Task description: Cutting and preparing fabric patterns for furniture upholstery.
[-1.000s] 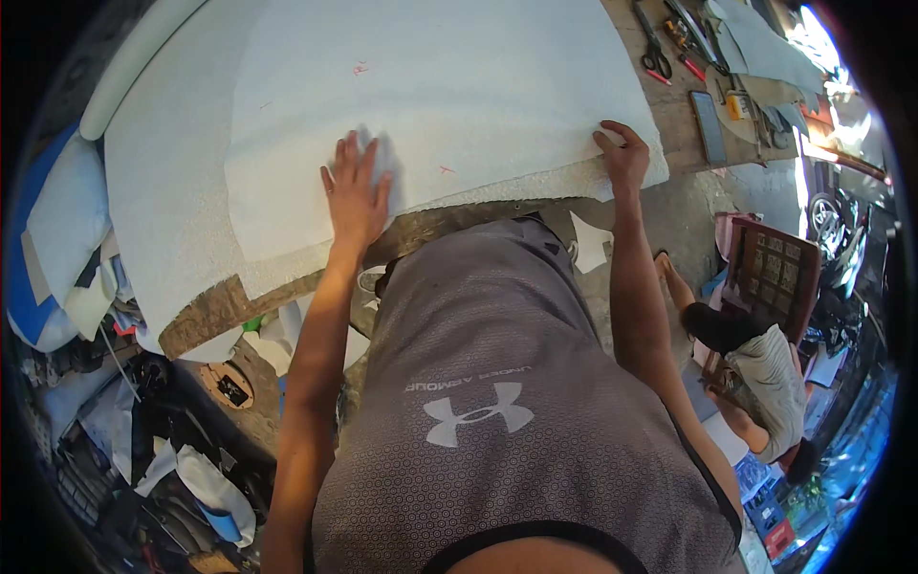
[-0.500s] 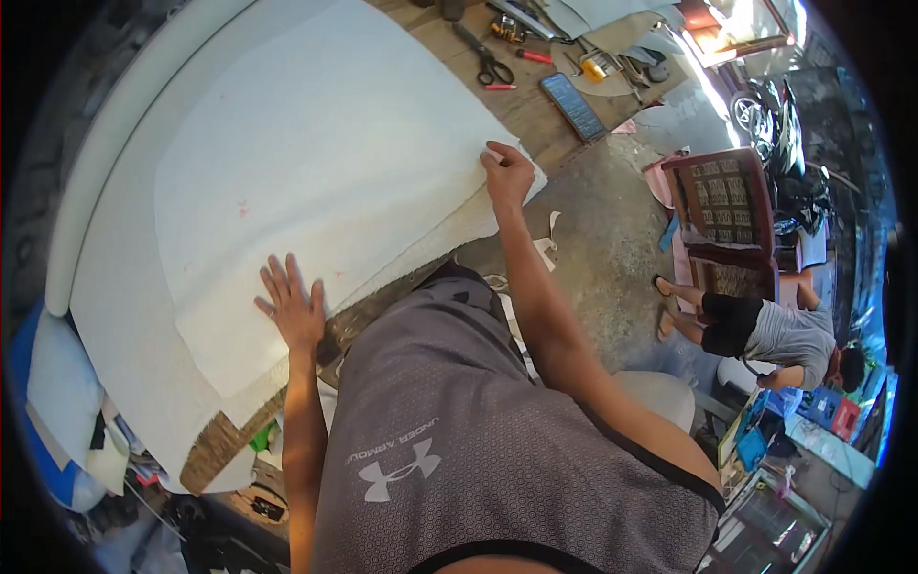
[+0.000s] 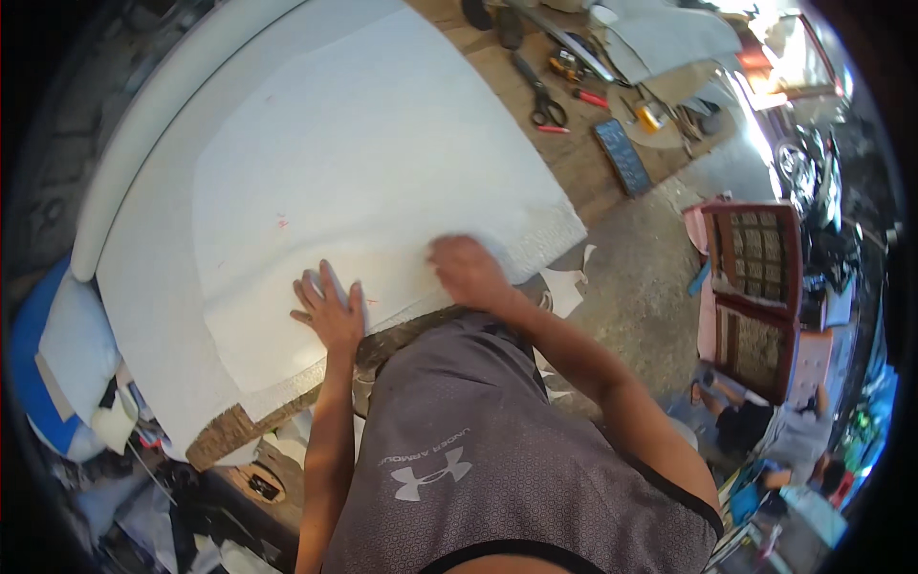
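A large white sheet of fabric (image 3: 382, 143) with small red marks lies over a paler backing layer on a wooden worktable (image 3: 535, 57). A soft ridge runs across it near the front. My left hand (image 3: 331, 311) rests flat on the sheet near its front edge, fingers spread. To the right, my right hand (image 3: 469, 273) is over the same sheet near the front edge. Motion smears its fingers, so their grip cannot be made out. The sheet's right corner (image 3: 571, 225) lies free of both hands.
Black scissors (image 3: 545, 103), a red marker (image 3: 590, 98), a phone (image 3: 622, 156) and a yellow tape measure (image 3: 652, 118) lie at the far right of the table. On the floor stands a dark red seat frame (image 3: 754, 287). A person (image 3: 794, 430) crouches beside it.
My right hand has left the sheet's right corner and moved left and nearer over the sheet. My left hand stays flat. The view has shifted, and the person on the right sits lower in it.
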`<action>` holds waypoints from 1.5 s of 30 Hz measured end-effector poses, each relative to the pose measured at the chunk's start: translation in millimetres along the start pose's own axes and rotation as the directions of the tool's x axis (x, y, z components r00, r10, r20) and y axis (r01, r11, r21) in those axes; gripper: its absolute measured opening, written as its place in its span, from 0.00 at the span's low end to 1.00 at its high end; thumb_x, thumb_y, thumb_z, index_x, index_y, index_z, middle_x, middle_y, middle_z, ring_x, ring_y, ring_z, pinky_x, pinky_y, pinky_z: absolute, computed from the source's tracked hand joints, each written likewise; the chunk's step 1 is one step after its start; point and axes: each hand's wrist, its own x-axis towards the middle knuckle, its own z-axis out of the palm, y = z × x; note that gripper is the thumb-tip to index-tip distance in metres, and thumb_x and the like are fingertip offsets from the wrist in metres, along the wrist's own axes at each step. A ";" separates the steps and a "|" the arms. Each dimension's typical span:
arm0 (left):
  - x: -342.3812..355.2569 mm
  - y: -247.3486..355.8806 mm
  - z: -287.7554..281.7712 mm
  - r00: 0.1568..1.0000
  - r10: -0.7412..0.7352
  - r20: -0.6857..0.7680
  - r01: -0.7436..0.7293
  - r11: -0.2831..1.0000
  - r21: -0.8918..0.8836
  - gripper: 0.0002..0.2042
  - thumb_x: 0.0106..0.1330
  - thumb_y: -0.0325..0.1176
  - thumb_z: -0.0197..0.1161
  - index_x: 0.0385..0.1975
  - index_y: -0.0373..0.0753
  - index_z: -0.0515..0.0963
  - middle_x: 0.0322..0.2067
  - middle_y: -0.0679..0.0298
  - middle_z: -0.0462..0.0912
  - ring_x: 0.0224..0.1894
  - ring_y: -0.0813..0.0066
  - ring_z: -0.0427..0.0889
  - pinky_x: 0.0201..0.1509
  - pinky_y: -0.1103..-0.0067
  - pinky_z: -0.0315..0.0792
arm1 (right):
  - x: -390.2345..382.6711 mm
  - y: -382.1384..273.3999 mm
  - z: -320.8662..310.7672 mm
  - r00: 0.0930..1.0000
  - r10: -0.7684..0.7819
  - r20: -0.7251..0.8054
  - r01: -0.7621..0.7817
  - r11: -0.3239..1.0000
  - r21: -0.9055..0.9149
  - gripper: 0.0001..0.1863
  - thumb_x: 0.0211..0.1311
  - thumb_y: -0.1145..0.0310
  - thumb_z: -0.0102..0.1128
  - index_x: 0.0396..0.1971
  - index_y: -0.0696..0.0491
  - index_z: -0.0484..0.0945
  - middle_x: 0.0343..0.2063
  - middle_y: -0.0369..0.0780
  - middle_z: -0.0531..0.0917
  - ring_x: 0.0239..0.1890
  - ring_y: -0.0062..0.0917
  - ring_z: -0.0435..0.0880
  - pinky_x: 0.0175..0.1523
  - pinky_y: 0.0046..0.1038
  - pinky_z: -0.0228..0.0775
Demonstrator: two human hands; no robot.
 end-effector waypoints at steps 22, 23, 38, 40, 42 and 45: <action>13.8 -11.6 -5.5 0.991 -0.061 0.118 0.068 0.996 -0.057 0.40 0.70 0.62 0.50 0.77 0.47 0.56 0.78 0.46 0.45 0.80 0.40 0.40 0.70 0.33 0.37 | 265.2 -7.0 149.4 0.843 -0.324 0.429 0.382 0.923 -0.054 0.32 0.67 0.46 0.54 0.69 0.40 0.68 0.75 0.37 0.60 0.78 0.39 0.53 0.69 0.71 0.42; 14.2 -11.2 -6.1 0.990 -0.067 0.127 0.076 0.995 -0.065 0.39 0.70 0.62 0.50 0.77 0.47 0.56 0.78 0.46 0.45 0.79 0.40 0.40 0.70 0.32 0.37 | 246.9 -23.3 150.7 0.700 -0.467 0.541 0.490 0.864 0.111 0.32 0.66 0.46 0.56 0.69 0.40 0.69 0.75 0.37 0.61 0.78 0.39 0.53 0.68 0.71 0.43; 48.4 -37.7 -27.6 0.986 -0.167 -0.021 0.158 0.962 -0.224 0.38 0.70 0.61 0.49 0.76 0.48 0.59 0.76 0.47 0.52 0.76 0.42 0.52 0.70 0.35 0.41 | 378.7 -56.5 240.7 0.881 -0.428 0.203 0.411 0.904 0.121 0.28 0.70 0.52 0.54 0.65 0.51 0.71 0.71 0.44 0.67 0.75 0.40 0.59 0.74 0.60 0.45; 70.5 -73.6 -24.6 0.967 -0.253 -0.016 0.251 0.966 -0.065 0.36 0.71 0.59 0.50 0.77 0.50 0.57 0.77 0.51 0.51 0.78 0.42 0.47 0.71 0.33 0.39 | 316.8 -49.0 200.0 0.898 -0.365 0.247 0.343 0.931 0.129 0.28 0.66 0.54 0.58 0.63 0.50 0.73 0.71 0.43 0.67 0.77 0.39 0.57 0.74 0.60 0.44; 86.0 -108.9 -20.9 0.947 -0.316 -0.055 0.314 0.949 -0.039 0.36 0.72 0.57 0.50 0.77 0.51 0.55 0.78 0.53 0.47 0.79 0.41 0.42 0.71 0.32 0.37 | 285.0 -25.7 169.1 0.913 -0.240 0.331 0.242 0.970 0.036 0.30 0.65 0.51 0.59 0.65 0.47 0.72 0.72 0.42 0.66 0.77 0.40 0.55 0.72 0.66 0.42; 97.5 -134.6 -12.7 0.931 -0.362 -0.046 0.359 0.931 -0.065 0.37 0.72 0.58 0.50 0.78 0.51 0.53 0.79 0.53 0.45 0.80 0.40 0.39 0.71 0.31 0.37 | 301.9 31.1 151.2 0.938 -0.104 0.331 0.159 0.977 -0.142 0.33 0.66 0.46 0.57 0.68 0.43 0.69 0.74 0.40 0.63 0.78 0.41 0.53 0.70 0.71 0.40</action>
